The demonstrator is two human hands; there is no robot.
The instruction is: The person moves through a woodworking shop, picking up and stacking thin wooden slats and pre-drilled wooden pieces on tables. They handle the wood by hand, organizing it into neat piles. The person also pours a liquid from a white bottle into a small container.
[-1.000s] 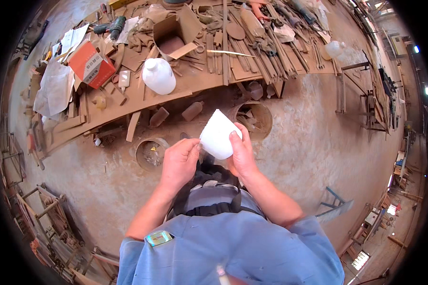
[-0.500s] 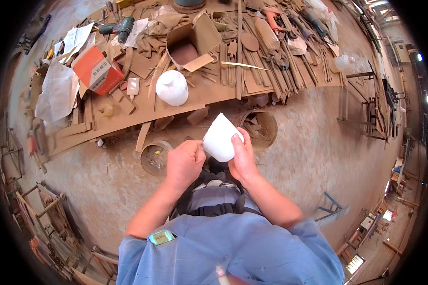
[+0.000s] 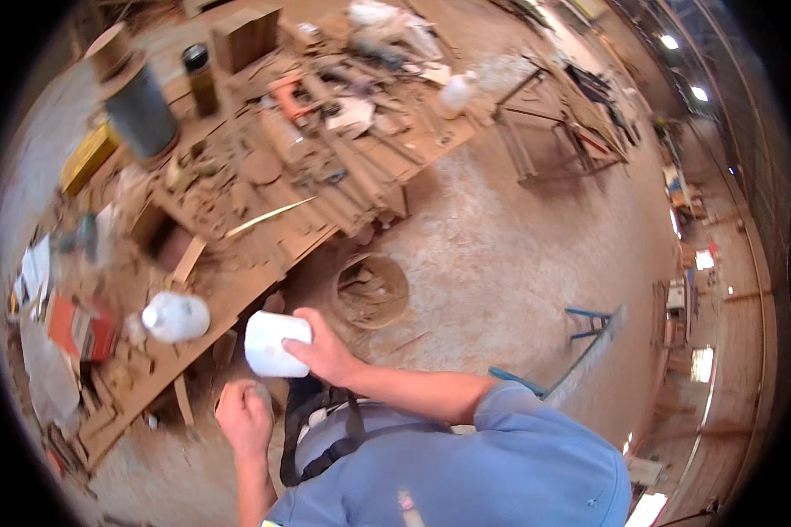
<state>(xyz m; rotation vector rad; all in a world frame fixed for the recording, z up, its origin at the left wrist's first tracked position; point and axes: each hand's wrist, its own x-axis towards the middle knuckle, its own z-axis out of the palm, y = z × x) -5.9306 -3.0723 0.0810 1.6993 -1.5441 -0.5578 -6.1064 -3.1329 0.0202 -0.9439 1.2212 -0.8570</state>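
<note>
My right hand (image 3: 323, 350) grips a white plastic piece (image 3: 275, 344), cup-shaped like the cut-off part of a container, with the thumb pressed on its side. The piece is in front of my body, off the near edge of the workbench. Below it and to the left, my left hand (image 3: 244, 416) is closed in a fist, apart from the piece. Whatever its fingers hold, if anything, is hidden. A white plastic bottle (image 3: 183, 318) stands on the bench, beyond the held piece.
The cluttered wooden workbench (image 3: 228, 292) carries wood strips, tools, an orange-red box (image 3: 81, 327), an open cardboard box (image 3: 163, 239) and a grey cylinder (image 3: 141, 110). A round bin (image 3: 373, 290) stands on the floor beside the bench. A blue metal frame (image 3: 589, 325) lies to the right.
My view has turned to the right, so the bench now slants. My left hand has come away from the white piece, which my right hand still holds, tilted differently.
</note>
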